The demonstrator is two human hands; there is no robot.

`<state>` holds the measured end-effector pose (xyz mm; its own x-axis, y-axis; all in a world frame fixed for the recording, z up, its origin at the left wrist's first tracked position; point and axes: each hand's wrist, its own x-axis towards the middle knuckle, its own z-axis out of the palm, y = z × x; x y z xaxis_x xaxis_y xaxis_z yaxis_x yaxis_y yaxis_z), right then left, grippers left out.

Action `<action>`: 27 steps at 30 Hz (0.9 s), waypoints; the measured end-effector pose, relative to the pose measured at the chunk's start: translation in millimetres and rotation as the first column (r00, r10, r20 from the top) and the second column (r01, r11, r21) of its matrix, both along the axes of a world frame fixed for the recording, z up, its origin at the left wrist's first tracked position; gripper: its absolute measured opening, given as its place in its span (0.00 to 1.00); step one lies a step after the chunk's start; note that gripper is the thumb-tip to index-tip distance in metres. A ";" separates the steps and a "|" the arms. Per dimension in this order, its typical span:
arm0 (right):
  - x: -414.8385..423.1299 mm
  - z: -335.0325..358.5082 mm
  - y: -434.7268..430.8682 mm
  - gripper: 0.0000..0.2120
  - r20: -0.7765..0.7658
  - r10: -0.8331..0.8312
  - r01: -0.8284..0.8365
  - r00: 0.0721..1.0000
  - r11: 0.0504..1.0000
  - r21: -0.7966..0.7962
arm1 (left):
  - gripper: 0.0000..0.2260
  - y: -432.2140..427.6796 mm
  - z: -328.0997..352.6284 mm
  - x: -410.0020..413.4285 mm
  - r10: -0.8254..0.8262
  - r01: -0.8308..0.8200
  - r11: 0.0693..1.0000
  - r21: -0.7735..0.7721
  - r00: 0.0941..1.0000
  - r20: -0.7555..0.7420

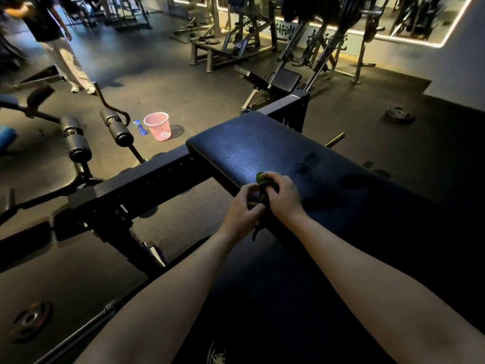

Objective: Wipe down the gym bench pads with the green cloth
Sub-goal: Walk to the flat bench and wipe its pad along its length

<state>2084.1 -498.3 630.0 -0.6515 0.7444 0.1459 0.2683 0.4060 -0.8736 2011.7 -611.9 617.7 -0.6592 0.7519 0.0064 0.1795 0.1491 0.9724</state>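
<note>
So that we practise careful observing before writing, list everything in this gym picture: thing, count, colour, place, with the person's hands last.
bench pad: one, blue-black, centre to right
green cloth: one, green, bunched between both hands above the pad's left edge
basket: one, pink, floor left of the pad
spray bottle: one, blue, floor, just left of the basket
roller pads: at least two, black, machine at left
weight plates: two, dark, floor far right and lower left
second bench: one, black, behind the pad
another person: one, dark top, pale trousers, upper left
left hand: one, grips the cloth
right hand: one, grips the cloth
</note>
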 end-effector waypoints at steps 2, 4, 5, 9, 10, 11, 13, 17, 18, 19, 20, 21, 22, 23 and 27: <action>-5.3 -1.2 13.6 0.14 0.002 -0.162 0.161 0.987 0.978 0.129 | 0.19 10.9 -2.8 -19.3 0.112 -0.113 0.993 -0.016 0.991 -0.078; -9.9 -6.0 18.9 0.15 0.051 -0.051 0.036 0.997 0.968 0.249 | 0.22 25.2 -7.3 -41.4 0.153 -0.182 0.973 -0.143 0.969 -0.193; -12.0 -12.4 15.4 0.17 0.168 0.069 -0.124 0.983 0.933 0.339 | 0.23 29.4 -8.8 -50.2 0.125 -0.185 0.958 -0.220 0.957 -0.261; -15.1 -34.5 10.3 0.24 0.457 0.138 -0.397 0.879 0.744 0.538 | 0.23 43.0 -21.7 -65.1 -0.021 -0.131 0.916 -0.379 0.928 -0.372; -17.5 -37.4 18.6 0.23 0.437 0.126 -0.378 0.891 0.739 0.558 | 0.22 44.8 -24.1 -65.4 -0.053 -0.123 0.912 -0.392 0.911 -0.409; -19.5 -39.3 27.0 0.23 0.428 0.114 -0.360 0.897 0.749 0.556 | 0.21 43.6 -26.4 -64.3 -0.075 -0.118 0.908 -0.401 0.897 -0.435; -24.5 -39.1 46.1 0.24 0.445 0.081 -0.331 0.892 0.787 0.521 | 0.20 40.3 -29.7 -61.6 -0.101 -0.124 0.901 -0.416 0.872 -0.479; -34.5 -40.2 74.1 0.24 0.451 0.049 -0.303 0.891 0.805 0.511 | 0.22 41.9 -46.4 -73.4 -0.057 -0.154 0.912 -0.379 0.870 -0.490; -35.7 -40.4 82.6 0.24 0.448 0.019 -0.275 0.894 0.812 0.514 | 0.21 41.7 -49.5 -74.9 -0.069 -0.141 0.916 -0.375 0.867 -0.494; -36.9 -40.2 91.9 0.24 0.446 -0.027 -0.229 0.895 0.829 0.510 | 0.22 41.2 -52.1 -76.1 -0.078 -0.133 0.921 -0.366 0.858 -0.508; -37.1 -38.4 100.0 0.25 0.454 -0.091 -0.169 0.886 0.850 0.499 | 0.22 40.5 -54.5 -77.1 -0.079 -0.131 0.925 -0.356 0.851 -0.519; -37.9 -35.6 106.0 0.26 0.472 -0.158 -0.098 0.867 0.876 0.473 | 0.22 39.6 -55.7 -78.7 -0.074 -0.131 0.928 -0.348 0.852 -0.518; -39.0 -32.8 108.8 0.26 0.491 -0.217 -0.023 0.844 0.900 0.436 | 0.22 38.9 -57.5 -80.4 -0.066 -0.137 0.927 -0.349 0.856 -0.513; -41.2 -30.8 107.0 0.27 0.501 -0.265 0.045 0.824 0.912 0.408 | 0.21 38.6 -59.8 -82.9 -0.061 -0.140 0.924 -0.356 0.864 -0.500; -54.2 -29.0 66.7 0.25 0.464 -0.276 0.062 0.842 0.903 0.425 | 0.21 40.0 -61.3 -85.9 -0.063 -0.112 0.927 -0.357 0.894 -0.444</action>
<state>2029.9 -431.6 601.0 -0.5809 0.8039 0.1274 0.7191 0.5802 -0.3824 1925.8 -571.9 556.4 -0.6710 0.7409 0.0290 0.5656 0.4862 0.6661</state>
